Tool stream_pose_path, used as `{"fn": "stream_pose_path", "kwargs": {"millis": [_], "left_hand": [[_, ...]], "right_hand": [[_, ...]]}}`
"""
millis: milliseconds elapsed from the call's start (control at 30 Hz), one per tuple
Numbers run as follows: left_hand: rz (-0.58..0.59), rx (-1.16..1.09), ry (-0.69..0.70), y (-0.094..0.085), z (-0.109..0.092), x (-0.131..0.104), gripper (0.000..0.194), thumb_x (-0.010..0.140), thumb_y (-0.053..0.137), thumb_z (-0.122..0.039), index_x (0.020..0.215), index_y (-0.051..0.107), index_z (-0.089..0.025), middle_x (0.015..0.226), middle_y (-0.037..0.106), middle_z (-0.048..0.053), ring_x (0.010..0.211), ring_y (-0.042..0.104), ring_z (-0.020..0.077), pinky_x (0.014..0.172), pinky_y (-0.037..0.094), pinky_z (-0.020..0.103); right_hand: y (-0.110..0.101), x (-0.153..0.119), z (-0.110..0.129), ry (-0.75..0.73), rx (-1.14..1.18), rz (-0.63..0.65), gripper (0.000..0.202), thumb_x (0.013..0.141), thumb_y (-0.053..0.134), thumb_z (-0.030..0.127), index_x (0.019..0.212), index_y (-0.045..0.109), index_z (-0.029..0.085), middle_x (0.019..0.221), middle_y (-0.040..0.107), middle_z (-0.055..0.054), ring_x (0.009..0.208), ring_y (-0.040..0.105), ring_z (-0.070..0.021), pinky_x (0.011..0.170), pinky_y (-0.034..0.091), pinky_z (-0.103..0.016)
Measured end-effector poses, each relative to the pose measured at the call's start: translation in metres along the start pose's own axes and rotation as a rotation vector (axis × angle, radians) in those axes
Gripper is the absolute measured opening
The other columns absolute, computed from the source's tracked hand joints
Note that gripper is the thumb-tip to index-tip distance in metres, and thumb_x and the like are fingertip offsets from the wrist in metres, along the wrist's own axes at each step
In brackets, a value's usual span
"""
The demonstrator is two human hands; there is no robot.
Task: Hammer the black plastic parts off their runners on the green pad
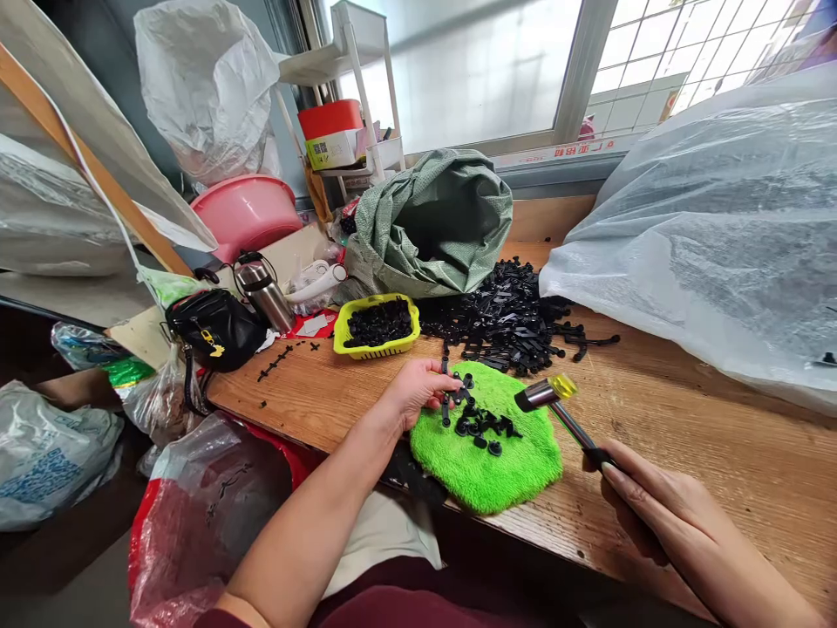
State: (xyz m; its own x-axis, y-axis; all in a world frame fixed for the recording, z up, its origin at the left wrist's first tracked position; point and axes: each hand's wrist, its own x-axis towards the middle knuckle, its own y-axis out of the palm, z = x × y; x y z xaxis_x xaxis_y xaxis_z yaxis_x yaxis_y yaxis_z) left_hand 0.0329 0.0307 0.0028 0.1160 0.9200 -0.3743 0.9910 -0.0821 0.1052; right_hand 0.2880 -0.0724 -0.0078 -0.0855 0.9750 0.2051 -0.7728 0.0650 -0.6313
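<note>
My left hand (422,388) pinches a black plastic piece (446,408) over the left part of a bright green fluffy cloth (497,475). Several small loose black parts (487,425) lie on the middle of the cloth. In my right hand (637,493) is the dark handle of a small hammer (546,392), its head black at one end and clear yellow at the other. That head is raised near the cloth's right edge. Fingers of both hands are wrapped or pressed closed, and some fingertips are hidden behind what they hold.
A yellow basket (376,351) of black parts stands behind my left hand. Behind the cloth lies a heap of black pieces (516,323) by an open green sack (428,222). A black bag (219,327) and steel flask (267,296) are at left, white plastic sheeting (712,235) at right.
</note>
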Motion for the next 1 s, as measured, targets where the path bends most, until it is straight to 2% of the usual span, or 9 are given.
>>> {"fn": "stream_pose_path", "kwargs": {"millis": [100,233,333,467,633,900,1000], "left_hand": [[-0.013,0.006,0.011,0.001,0.001,-0.001,0.019,0.066,0.069,-0.002,0.069,0.053,-0.011,0.053,0.06,-0.001,0.035,0.052,0.0061,0.032,0.021,0.013],[-0.018,0.031,0.028,0.002,0.002,-0.002,0.021,0.064,0.071,-0.002,0.069,0.053,-0.011,0.052,0.06,-0.001,0.035,0.052,0.0064,0.033,0.02,0.013],[-0.011,0.021,0.061,0.001,0.003,-0.001,0.025,0.063,0.072,-0.003,0.07,0.051,-0.013,0.054,0.061,-0.001,0.035,0.052,0.0061,0.033,0.021,0.013],[-0.023,-0.02,0.115,0.001,0.005,-0.001,0.032,0.063,0.073,-0.005,0.072,0.044,-0.016,0.055,0.062,-0.003,0.035,0.052,0.0066,0.033,0.022,0.012],[-0.005,0.03,0.095,0.001,0.006,-0.001,0.028,0.063,0.073,-0.005,0.071,0.048,-0.014,0.054,0.06,-0.004,0.035,0.052,0.0053,0.033,0.024,0.012],[-0.036,0.004,0.056,0.001,0.002,-0.004,0.02,0.069,0.066,-0.002,0.07,0.049,-0.013,0.055,0.061,-0.001,0.035,0.05,0.0039,0.032,0.021,0.011],[-0.023,0.002,0.069,0.002,0.001,-0.006,0.02,0.068,0.068,-0.003,0.069,0.051,-0.012,0.056,0.061,-0.001,0.035,0.05,0.0033,0.032,0.022,0.011]], "right_hand": [[-0.001,0.0,0.001,0.04,0.104,0.133,0.055,0.086,0.04,0.066,0.093,0.063,0.016,0.046,0.044,0.002,0.036,0.044,-0.0184,0.032,0.04,-0.028],[0.0,0.003,-0.002,-0.011,0.096,0.17,0.046,0.09,0.039,0.061,0.088,0.058,0.019,0.043,0.042,0.004,0.035,0.042,-0.0169,0.033,0.037,-0.026],[0.001,0.007,-0.001,-0.058,0.076,0.156,0.046,0.09,0.037,0.062,0.083,0.056,0.021,0.041,0.039,0.005,0.034,0.039,-0.0157,0.034,0.034,-0.026],[0.002,0.017,0.01,-0.184,-0.002,0.092,0.04,0.094,0.035,0.057,0.087,0.055,0.023,0.048,0.04,0.005,0.037,0.041,-0.0155,0.037,0.033,-0.027],[0.003,0.027,0.024,-0.297,-0.09,0.071,0.038,0.096,0.031,0.052,0.088,0.056,0.024,0.048,0.041,0.004,0.04,0.042,-0.017,0.041,0.033,-0.029],[0.006,0.025,0.017,-0.299,-0.102,0.057,0.037,0.096,0.032,0.049,0.095,0.057,0.021,0.054,0.051,0.002,0.046,0.05,-0.0188,0.047,0.038,-0.03],[0.005,0.025,0.019,-0.26,-0.093,0.096,0.035,0.096,0.032,0.047,0.088,0.055,0.022,0.049,0.045,0.004,0.041,0.046,-0.0178,0.044,0.035,-0.03]]}}
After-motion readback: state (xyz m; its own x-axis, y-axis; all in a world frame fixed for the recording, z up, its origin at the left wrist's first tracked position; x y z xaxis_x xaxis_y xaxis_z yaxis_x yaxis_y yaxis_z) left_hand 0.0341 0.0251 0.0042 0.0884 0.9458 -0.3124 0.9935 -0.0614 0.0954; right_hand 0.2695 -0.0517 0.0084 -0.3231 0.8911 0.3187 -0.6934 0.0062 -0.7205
